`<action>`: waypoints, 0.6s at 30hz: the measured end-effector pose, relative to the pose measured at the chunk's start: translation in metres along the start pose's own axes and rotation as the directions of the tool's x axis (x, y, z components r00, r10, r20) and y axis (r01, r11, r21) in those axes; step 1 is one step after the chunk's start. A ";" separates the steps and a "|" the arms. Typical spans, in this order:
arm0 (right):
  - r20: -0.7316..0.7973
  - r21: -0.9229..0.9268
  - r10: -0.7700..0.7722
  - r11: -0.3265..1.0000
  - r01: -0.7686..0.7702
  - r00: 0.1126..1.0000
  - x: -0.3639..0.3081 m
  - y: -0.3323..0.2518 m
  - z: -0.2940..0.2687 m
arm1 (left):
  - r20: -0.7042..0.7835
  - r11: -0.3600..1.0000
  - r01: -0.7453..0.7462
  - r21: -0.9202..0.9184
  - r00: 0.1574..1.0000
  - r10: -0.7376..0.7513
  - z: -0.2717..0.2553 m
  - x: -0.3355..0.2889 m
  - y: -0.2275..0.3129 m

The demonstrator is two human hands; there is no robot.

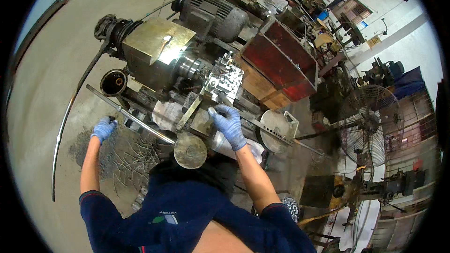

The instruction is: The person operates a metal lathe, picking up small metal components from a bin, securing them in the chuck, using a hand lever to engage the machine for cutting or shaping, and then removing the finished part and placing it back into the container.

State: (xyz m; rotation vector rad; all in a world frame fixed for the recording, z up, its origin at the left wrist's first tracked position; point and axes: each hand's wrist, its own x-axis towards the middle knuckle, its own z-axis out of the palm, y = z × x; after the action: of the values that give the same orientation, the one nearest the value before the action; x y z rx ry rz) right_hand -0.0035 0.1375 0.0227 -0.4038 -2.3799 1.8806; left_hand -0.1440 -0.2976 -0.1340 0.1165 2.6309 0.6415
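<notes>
My left hand (104,129), in a blue knit glove, is low on the left beside the machine. Its fingers curl inward around something dark that I cannot make out. The right hand (228,124), gloved alike, reaches over the front of a small lathe, its fingers bent and pressed together near a flat metal bar (189,113). Whatever they hold is hidden. Just beyond is the tool slide (226,82), strewn with dark metal chips, facing the shiny chuck (189,67). A round metal disc (190,151) stands between my forearms, with a long steel rod (133,116) slanting up to its left.
An electric motor (214,15) sits behind the brass-coloured headstock cover (157,42). Right of the slide is a red metal bin (281,61) on wood. Metal shavings (133,161) litter the floor at left. A long bent rod (70,107) juts out left; a large fan (370,124) stands right.
</notes>
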 end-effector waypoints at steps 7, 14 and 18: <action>0.135 -0.207 -0.117 0.968 0.143 0.984 0.015 -0.045 -0.031 | -0.389 0.933 -0.201 -0.297 0.918 0.074 -0.110 -0.040 0.020; 0.338 -0.903 -0.269 0.179 0.392 0.902 0.084 -0.099 0.011 | -0.681 0.994 0.089 -0.064 0.724 -0.109 -0.182 -0.062 -0.070; 0.352 -0.925 -0.070 0.128 0.359 0.933 0.111 -0.095 0.032 | -0.700 0.931 0.351 0.101 0.690 -0.184 -0.108 -0.074 -0.035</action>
State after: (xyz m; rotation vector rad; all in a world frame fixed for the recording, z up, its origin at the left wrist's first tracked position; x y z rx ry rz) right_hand -0.1321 0.1160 0.0955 0.1847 -3.2404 -0.1172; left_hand -0.1225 -0.3876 -0.0344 -0.5487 3.3288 0.2954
